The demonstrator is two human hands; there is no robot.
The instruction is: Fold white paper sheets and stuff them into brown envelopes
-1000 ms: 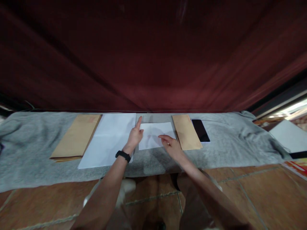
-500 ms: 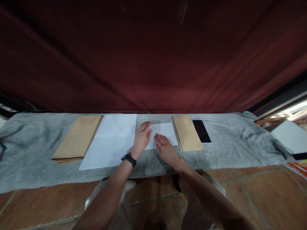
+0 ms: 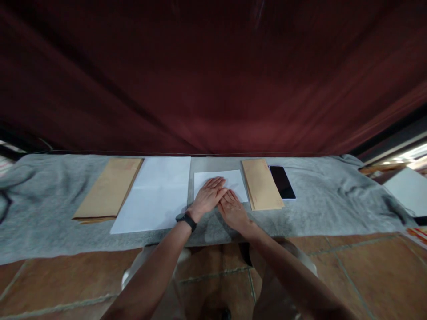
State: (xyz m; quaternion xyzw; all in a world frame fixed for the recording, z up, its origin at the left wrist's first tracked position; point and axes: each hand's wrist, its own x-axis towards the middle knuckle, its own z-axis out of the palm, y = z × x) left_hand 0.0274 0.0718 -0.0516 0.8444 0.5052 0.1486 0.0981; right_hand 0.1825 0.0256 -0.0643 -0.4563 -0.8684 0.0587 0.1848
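A folded white sheet of paper (image 3: 235, 177) lies flat on the grey cloth before me, its lower edge partly hidden by my hands. My left hand (image 3: 209, 195), with a dark watch on its wrist, rests flat on the paper, fingers stretched toward the right. Beside it, my right hand (image 3: 232, 211) also lies flat, its fingertips on the sheet and touching the left hand's fingers. Neither hand grips anything. Just left of the folded sheet are larger white paper sheets (image 3: 156, 191).
Brown envelopes (image 3: 106, 191) lie at the far left, partly beside the large paper. Smaller brown envelopes (image 3: 262, 184) are stacked to the right, with a dark phone (image 3: 282, 182) next to them. A dark red curtain (image 3: 213, 89) hangs behind the grey cloth (image 3: 336, 195).
My left hand has moved right from the folded sheet's left edge onto its middle, now meeting my right hand. My right hand has hardly moved.
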